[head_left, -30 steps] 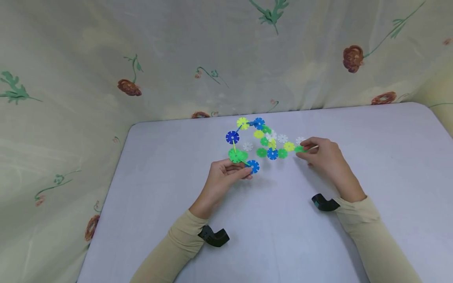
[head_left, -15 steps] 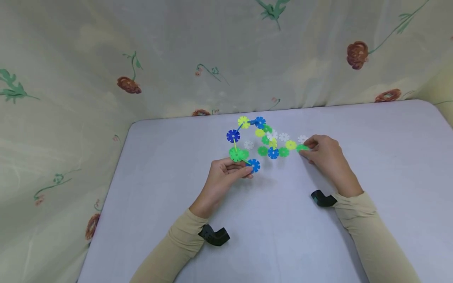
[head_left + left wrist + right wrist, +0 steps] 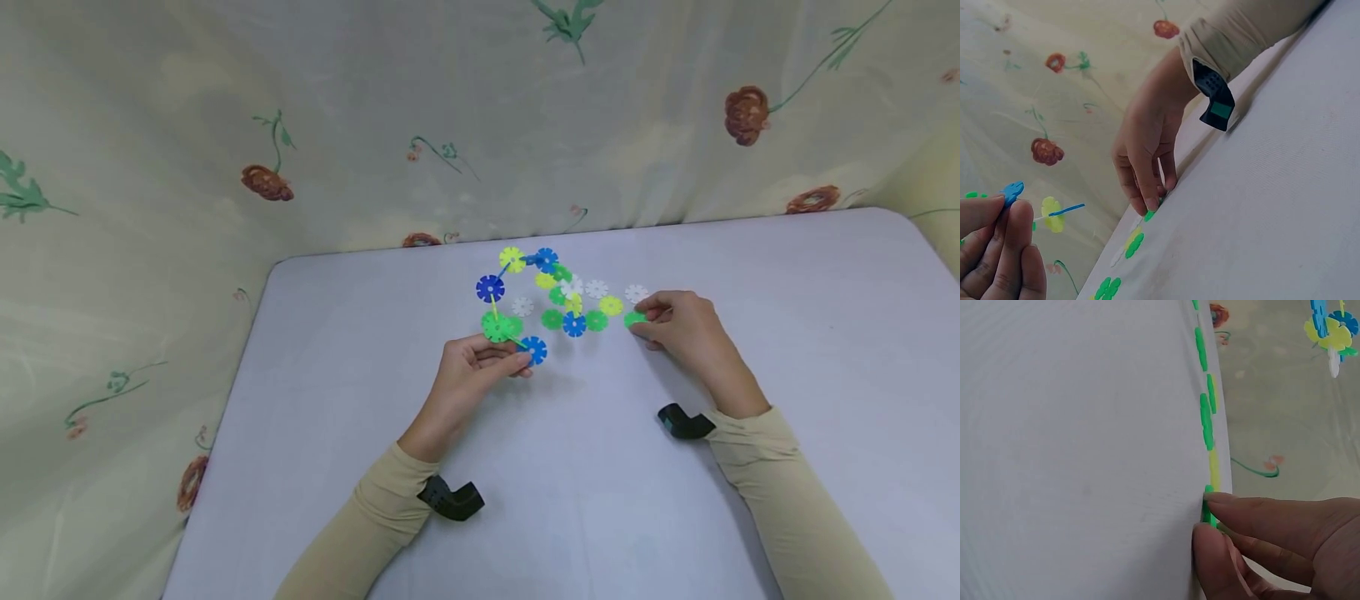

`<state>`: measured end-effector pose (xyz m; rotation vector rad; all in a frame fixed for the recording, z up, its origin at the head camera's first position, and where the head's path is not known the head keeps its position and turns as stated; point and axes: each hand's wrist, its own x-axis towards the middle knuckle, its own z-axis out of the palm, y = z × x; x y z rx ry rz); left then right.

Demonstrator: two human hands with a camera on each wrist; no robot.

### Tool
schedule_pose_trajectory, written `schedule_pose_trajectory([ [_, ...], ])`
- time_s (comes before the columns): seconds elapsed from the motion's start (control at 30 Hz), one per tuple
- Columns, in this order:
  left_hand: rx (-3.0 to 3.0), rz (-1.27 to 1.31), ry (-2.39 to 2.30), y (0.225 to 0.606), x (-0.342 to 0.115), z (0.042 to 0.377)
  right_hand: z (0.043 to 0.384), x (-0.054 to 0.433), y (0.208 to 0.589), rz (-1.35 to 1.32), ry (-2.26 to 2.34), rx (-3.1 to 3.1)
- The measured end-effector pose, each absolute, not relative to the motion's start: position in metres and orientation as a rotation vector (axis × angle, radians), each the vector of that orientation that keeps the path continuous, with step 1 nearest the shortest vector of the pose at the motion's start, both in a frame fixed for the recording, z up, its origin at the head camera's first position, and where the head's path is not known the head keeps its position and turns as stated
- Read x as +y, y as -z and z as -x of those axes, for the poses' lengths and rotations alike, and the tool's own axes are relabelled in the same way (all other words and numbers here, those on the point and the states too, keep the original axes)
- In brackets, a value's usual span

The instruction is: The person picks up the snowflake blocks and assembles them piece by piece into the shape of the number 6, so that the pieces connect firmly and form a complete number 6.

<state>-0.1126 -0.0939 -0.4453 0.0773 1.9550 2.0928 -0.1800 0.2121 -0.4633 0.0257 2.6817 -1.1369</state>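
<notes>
My left hand [image 3: 474, 373] pinches a blue snowflake disc [image 3: 536, 350] between thumb and fingers. This disc ends a raised, curving chain of slotted discs; a dark blue disc [image 3: 490, 288] and a yellow disc [image 3: 512, 259] are among its links. In the left wrist view the pinched blue disc [image 3: 1012, 192] stands edge-on at my fingertips. At the right, my right hand [image 3: 684, 333] pinches a green disc [image 3: 633, 319] low over the table. The right wrist view shows that green disc [image 3: 1209, 506] edge-on between thumb and finger. Where the chain's far end stops among the discs behind it, I cannot tell.
Several loose discs lie on the white table [image 3: 360, 400] between the hands, including a green one [image 3: 597, 320], a yellow one [image 3: 611, 305] and a white one [image 3: 636, 292]. A flower-patterned curtain [image 3: 337, 192] hangs behind the table's back edge.
My right hand and the green disc have shifted slightly nearer to me, away from the yellow disc. The left hand and chain stay nearly still; the head view sways slightly.
</notes>
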Motion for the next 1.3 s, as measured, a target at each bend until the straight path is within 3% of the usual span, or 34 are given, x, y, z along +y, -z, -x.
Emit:
schedule_pose_trajectory([
  [0.47, 1.966, -0.077, -2.098, 0.448, -0.095, 0.113, 0.180, 0.211, 0.458, -0.017, 1.132, 2.624],
  [0.83, 1.962, -0.073, -2.121, 0.447, -0.095, 0.113, 0.164, 0.191, 0.437, 0.324, 1.633, 2.598],
  [1.3, 1.929, -0.089, -2.130, 0.448, -0.094, 0.114, 0.143, 0.159, 0.434, 0.695, 1.768, 2.361],
])
